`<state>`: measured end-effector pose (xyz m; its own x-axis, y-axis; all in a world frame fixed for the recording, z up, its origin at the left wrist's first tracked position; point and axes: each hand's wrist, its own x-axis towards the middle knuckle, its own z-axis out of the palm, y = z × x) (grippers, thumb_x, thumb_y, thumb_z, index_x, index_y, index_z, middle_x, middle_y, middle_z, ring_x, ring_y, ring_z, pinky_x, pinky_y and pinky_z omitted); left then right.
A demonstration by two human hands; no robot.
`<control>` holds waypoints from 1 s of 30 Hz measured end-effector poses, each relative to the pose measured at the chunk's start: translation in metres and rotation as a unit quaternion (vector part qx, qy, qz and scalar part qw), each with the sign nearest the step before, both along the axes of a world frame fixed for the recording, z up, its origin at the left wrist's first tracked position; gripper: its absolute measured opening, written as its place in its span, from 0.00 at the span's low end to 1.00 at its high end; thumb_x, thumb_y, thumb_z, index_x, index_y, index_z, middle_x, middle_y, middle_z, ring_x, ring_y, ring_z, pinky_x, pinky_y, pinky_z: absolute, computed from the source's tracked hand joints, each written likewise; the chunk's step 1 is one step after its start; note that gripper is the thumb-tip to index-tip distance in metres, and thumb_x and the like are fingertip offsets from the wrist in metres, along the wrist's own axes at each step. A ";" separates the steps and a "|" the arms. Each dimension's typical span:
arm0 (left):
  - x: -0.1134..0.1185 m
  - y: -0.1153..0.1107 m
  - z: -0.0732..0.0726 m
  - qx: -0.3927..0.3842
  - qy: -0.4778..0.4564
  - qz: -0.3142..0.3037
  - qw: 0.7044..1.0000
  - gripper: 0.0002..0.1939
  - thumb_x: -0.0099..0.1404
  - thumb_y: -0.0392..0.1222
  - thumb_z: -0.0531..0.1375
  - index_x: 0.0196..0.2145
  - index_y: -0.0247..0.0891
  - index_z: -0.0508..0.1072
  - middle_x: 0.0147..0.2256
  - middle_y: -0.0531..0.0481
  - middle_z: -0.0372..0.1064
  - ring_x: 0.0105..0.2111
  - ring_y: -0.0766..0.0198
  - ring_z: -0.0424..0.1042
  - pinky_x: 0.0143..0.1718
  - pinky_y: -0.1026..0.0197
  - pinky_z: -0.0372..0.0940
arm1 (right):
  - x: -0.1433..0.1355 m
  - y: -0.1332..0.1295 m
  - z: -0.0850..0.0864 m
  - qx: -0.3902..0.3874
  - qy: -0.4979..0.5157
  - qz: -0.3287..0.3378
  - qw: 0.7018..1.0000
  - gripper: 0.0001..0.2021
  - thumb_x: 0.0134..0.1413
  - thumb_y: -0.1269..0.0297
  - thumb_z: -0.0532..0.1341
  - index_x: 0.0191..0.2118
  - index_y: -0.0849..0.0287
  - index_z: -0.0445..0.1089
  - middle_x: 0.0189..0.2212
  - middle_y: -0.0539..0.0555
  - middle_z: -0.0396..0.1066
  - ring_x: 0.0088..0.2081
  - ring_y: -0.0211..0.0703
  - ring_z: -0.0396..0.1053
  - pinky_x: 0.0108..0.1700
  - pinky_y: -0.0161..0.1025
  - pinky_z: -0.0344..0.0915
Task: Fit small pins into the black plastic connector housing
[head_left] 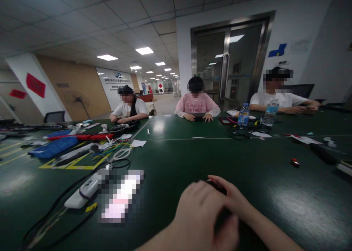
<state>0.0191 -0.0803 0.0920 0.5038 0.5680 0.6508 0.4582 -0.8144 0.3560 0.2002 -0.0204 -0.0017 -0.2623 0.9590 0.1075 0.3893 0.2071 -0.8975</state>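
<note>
My left hand [202,207] is closed, its back toward me, at the near edge of the view. Just beyond and to the right, my right hand [233,194] curves in against it with bent fingers. A small part of a black object [218,187] shows between the two hands; most of it is covered, and its kind cannot be told. Left of my hands, a phone-like slab with a bright, blurred-out screen [123,196] lies on the dark green table [170,203].
A white power strip [82,192] with cables lies at left, near a blue tray [55,147]. Water bottles [243,115] stand at far right. A small red-and-black object [295,162] sits at right. Three people [196,106] with headgear sit across the table.
</note>
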 end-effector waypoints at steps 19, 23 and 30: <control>-0.032 0.080 -0.072 -0.317 0.093 0.011 0.944 0.24 0.56 0.45 0.62 0.50 0.43 0.65 0.45 0.48 0.64 0.45 0.58 0.63 0.47 0.56 0.60 | 0.000 -0.004 0.007 -0.031 -0.056 -0.003 0.998 0.21 0.53 0.62 0.57 0.54 0.54 0.62 0.52 0.52 0.66 0.55 0.47 0.61 0.57 0.46 0.57; -0.032 0.080 -0.074 -0.311 0.109 0.014 0.944 0.25 0.56 0.46 0.61 0.51 0.44 0.63 0.46 0.48 0.63 0.45 0.58 0.63 0.46 0.57 0.60 | 0.002 -0.002 0.002 -0.030 -0.069 0.003 0.997 0.21 0.54 0.61 0.57 0.54 0.52 0.62 0.53 0.51 0.65 0.56 0.47 0.60 0.58 0.46 0.56; -0.030 0.080 -0.076 -0.273 0.123 0.009 0.954 0.19 0.57 0.45 0.60 0.47 0.42 0.66 0.43 0.49 0.63 0.43 0.60 0.64 0.43 0.59 0.60 | -0.001 -0.005 0.005 -0.001 -0.082 0.001 0.997 0.23 0.52 0.59 0.59 0.54 0.54 0.62 0.53 0.53 0.65 0.55 0.48 0.61 0.57 0.46 0.57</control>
